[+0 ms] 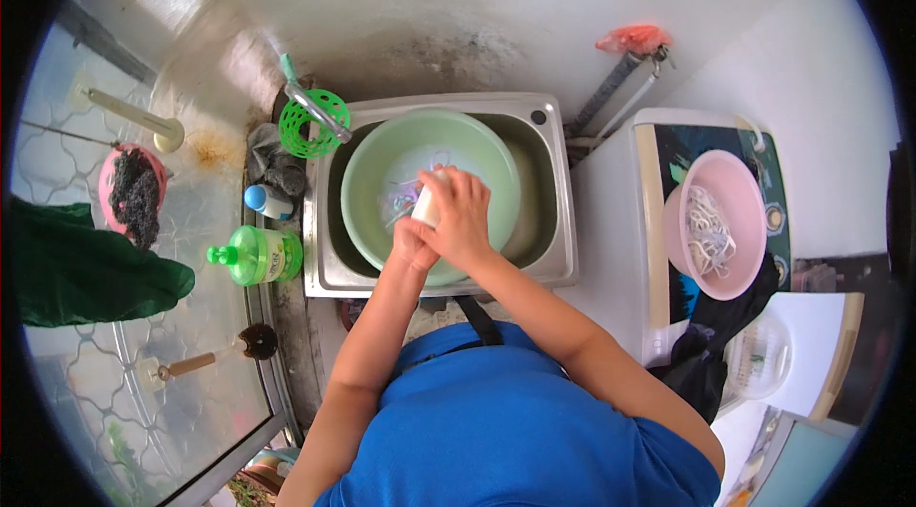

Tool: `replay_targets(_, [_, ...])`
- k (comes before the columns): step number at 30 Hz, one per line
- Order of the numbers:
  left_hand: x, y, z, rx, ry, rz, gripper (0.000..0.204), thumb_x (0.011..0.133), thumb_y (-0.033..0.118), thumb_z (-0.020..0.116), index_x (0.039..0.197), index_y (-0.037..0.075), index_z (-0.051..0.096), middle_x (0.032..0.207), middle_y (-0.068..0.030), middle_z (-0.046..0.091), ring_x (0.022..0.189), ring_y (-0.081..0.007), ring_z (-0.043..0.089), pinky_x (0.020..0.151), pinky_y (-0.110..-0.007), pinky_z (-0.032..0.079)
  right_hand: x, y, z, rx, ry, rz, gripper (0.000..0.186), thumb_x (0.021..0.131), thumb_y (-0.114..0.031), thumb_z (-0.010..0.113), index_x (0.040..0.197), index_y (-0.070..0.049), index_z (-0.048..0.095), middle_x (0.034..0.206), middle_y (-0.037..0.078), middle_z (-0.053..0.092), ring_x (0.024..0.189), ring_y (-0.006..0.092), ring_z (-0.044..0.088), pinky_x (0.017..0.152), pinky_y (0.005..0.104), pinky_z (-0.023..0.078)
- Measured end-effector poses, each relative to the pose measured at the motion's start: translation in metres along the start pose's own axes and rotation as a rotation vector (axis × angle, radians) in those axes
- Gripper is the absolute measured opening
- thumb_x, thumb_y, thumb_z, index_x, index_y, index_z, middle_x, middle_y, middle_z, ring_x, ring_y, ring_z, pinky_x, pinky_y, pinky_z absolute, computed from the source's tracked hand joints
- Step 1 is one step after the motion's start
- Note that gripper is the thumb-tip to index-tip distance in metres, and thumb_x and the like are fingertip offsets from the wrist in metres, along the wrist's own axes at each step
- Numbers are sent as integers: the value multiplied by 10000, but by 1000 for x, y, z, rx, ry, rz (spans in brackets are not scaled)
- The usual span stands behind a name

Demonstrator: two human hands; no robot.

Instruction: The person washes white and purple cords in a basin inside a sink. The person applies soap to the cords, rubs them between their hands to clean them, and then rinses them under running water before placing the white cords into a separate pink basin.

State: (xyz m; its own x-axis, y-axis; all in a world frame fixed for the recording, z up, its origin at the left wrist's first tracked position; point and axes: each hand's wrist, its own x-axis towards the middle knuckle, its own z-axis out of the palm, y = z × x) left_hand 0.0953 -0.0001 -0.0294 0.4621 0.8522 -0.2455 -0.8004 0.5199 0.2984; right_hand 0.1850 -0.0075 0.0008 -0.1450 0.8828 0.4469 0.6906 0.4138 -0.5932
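Note:
My right hand [460, 219] is closed over a small white block-like thing [426, 208], its fingers bent round the upper end. Just below and to the left, my left hand [414, 246] is closed against the same white thing, its fingers mostly hidden. What it is exactly, I cannot make out. Both hands are together above a large pale green basin [494, 185], which sits in a steel sink [565, 221]. Inside the basin lie thin, tangled white and coloured strands [401, 200], partly covered by my hands.
A faucet [320, 114] and green perforated basket [298, 130] stand at the sink's back left. A green pump bottle [256, 255] and blue-capped container [270, 202] are left. On the appliance at right, a pink basin [749, 221] holds tangled white cords [708, 235]. A dark green cloth [95, 269] hangs left.

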Motion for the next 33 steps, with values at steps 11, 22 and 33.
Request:
replay_targets(11, [45, -39, -8, -304, 80, -20, 215, 872, 275, 485, 858, 111, 623, 994, -79, 640, 1077, -313, 517, 977, -475, 370, -80, 111, -83, 1666, 193, 1123, 536, 845, -555, 477, 1224, -180, 423, 1014, 97, 540, 904, 270, 580, 666, 444, 461])
replay_targets(22, [96, -81, -9, -175, 49, -197, 213, 863, 268, 512, 811, 89, 615, 875, -46, 638, 978, -242, 576, 980, -422, 385, -228, 133, -252, 445, 1117, 1016, 587, 708, -155, 563, 1263, -83, 383, 1050, 78, 519, 849, 163, 549, 493, 254, 417])
replay_targets(33, [96, -100, 5, -110, 64, -270, 185, 850, 249, 532, 790, 109, 637, 860, -45, 655, 1018, -258, 562, 963, -430, 394, -245, 197, -323, -767, 1049, 1297, 791, 677, -260, 713, 1352, -119, 324, 1217, 210, 420, 1078, 386, 460, 917, 437, 387])
